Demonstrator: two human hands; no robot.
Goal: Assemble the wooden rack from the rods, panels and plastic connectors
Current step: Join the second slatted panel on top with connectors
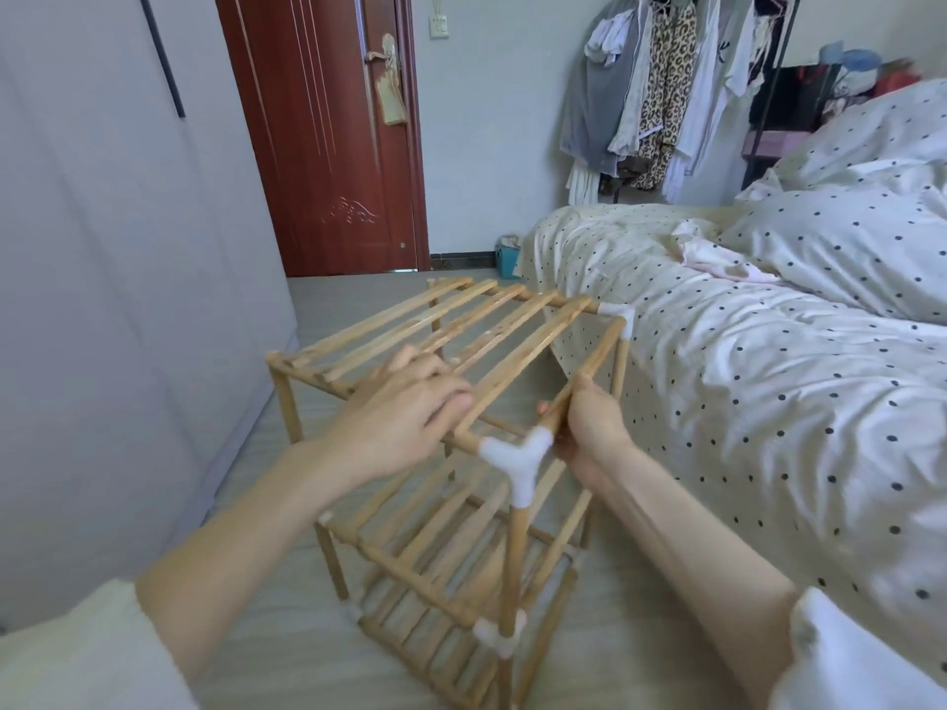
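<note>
From the head camera we saw the wooden rack [435,484] standing on the floor [287,653] at the centre of the view, just beside the bed [768,402] at 3 o'clock. Its top panel [440,330] of slats sat tilted, higher toward 12 o'clock, above two lower slatted tiers. Our left hand [410,417] lay on the near edge of that panel, fingers curled over the slats and the front rod. Our right hand [589,427] gripped the side rod [594,371] from below, fingers wrapped round it just past the white plastic connector [517,458] at the near corner. A second connector [617,315] capped the far corner toward 1 o'clock, and more white connectors [499,638] joined the lowest tier toward 6 o'clock. A red door [328,135] stood at 11 o'clock, and clothes [661,89] hung at 1 o'clock.
</note>
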